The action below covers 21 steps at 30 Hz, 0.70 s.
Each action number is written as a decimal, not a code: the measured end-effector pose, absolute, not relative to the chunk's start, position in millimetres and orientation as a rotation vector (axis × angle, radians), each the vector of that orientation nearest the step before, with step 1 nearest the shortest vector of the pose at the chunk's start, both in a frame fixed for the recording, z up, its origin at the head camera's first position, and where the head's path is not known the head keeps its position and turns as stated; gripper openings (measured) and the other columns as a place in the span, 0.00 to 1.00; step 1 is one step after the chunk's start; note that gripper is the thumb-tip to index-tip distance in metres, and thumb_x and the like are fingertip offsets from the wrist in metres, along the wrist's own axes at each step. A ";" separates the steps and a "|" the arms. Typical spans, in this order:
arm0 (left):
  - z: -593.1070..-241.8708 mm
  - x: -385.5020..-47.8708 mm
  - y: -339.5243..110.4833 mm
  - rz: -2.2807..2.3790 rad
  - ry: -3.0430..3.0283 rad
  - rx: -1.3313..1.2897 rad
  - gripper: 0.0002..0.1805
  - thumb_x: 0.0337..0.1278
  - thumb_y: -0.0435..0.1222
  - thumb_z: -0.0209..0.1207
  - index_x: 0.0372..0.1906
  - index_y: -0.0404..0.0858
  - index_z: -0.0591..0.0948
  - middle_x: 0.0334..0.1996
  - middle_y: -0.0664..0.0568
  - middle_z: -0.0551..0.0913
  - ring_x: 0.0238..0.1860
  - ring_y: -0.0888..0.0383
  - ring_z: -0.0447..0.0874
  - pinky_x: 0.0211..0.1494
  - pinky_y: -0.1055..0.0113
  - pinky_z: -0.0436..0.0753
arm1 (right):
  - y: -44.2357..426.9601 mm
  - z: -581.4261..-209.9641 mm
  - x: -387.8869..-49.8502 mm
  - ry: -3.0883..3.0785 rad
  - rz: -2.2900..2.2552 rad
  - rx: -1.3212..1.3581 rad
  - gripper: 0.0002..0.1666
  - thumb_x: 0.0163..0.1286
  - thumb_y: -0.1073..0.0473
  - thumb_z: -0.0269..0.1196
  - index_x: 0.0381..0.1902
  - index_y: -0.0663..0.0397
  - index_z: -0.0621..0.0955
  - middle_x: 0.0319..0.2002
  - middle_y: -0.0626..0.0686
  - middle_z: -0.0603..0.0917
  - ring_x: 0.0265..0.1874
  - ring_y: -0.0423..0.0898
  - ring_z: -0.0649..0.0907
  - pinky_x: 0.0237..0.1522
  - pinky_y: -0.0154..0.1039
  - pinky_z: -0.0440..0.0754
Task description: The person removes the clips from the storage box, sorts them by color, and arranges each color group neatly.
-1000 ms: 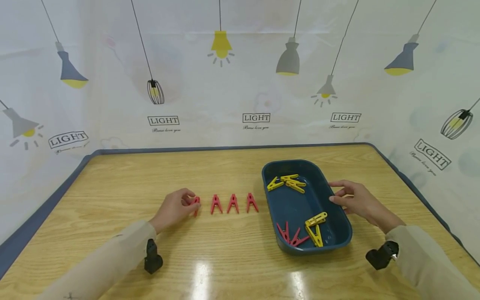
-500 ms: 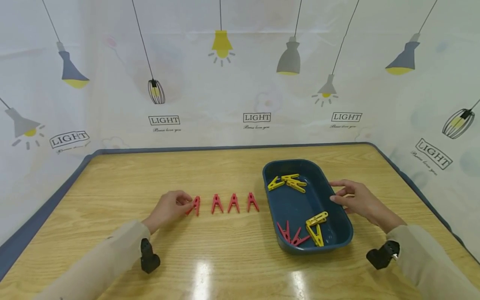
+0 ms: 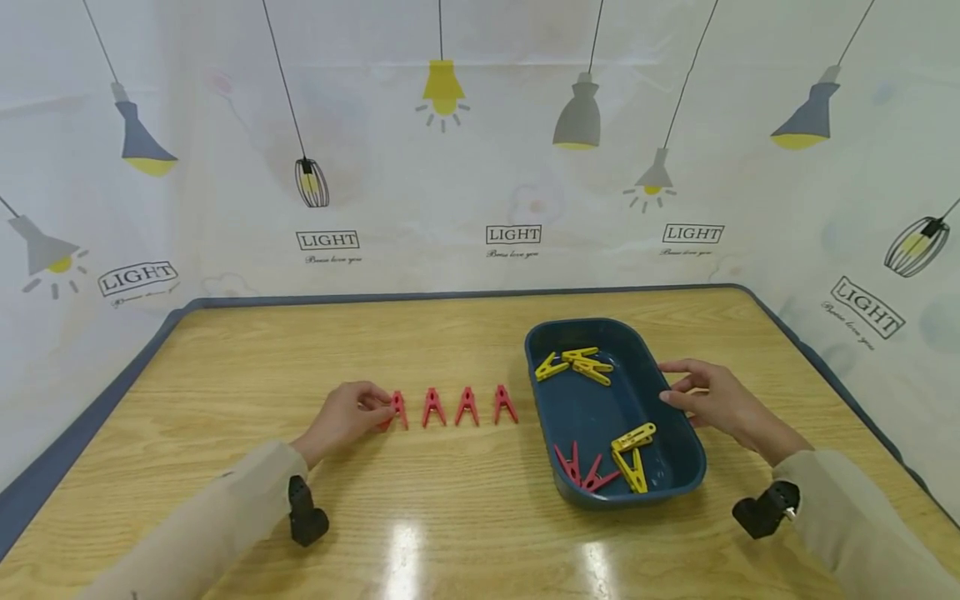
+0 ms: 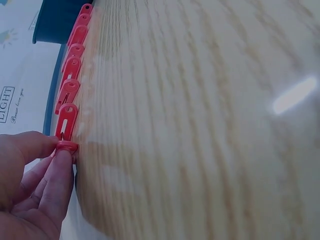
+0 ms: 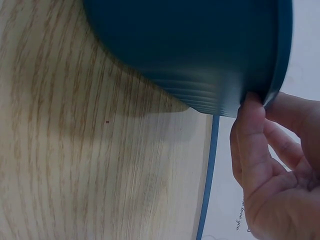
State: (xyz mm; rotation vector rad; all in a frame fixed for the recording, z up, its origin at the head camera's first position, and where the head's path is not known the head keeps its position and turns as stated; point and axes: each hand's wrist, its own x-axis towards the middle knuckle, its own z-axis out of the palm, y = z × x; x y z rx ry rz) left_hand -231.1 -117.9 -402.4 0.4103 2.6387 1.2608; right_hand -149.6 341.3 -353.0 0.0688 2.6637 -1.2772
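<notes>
My left hand (image 3: 348, 417) pinches the leftmost red clothespin (image 3: 398, 408) between thumb and fingertips, on its left leg. Up close in the left wrist view, the same clothespin (image 4: 66, 120) lies on the wood, partly covered by the fingers. To its right, in one row, lie more red clothespins (image 3: 432, 407), spread like the letter A. My right hand (image 3: 716, 404) touches the right side of a dark blue basin (image 3: 540, 425). The right wrist view has the thumb against the outer wall (image 5: 200, 60) below the rim, fingers loosely bent.
Several yellow clothespins (image 3: 587, 372) and two red clothespins (image 3: 592, 477) lie inside the basin. The wooden table (image 3: 315, 533) has a dark blue edge along its back and sides. Behind it hangs a curtain (image 3: 420, 183) printed with lamps.
My left hand shifts slightly left, then back right. The leftmost clothespin has turned a little and sits slightly farther right. The right hand and basin stay where they were.
</notes>
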 end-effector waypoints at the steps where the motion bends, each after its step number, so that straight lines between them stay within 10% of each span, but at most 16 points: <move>1: -402.7 -231.2 -117.2 1.269 2.636 0.402 0.08 0.50 0.32 0.60 0.36 0.31 0.78 0.26 0.49 0.78 0.26 0.58 0.77 0.27 0.67 0.78 | 341.4 -352.9 -149.4 2.664 -1.278 0.068 0.33 0.64 0.55 0.56 0.63 0.62 0.61 0.39 0.59 0.74 0.35 0.49 0.76 0.33 0.44 0.79; 21: -380.7 -234.6 -111.4 1.155 2.733 0.504 0.11 0.53 0.38 0.58 0.37 0.35 0.79 0.28 0.50 0.78 0.30 0.57 0.76 0.34 0.64 0.76 | 342.1 -354.8 -150.4 2.666 -1.274 0.077 0.33 0.64 0.55 0.57 0.63 0.62 0.61 0.39 0.59 0.74 0.35 0.50 0.76 0.33 0.43 0.79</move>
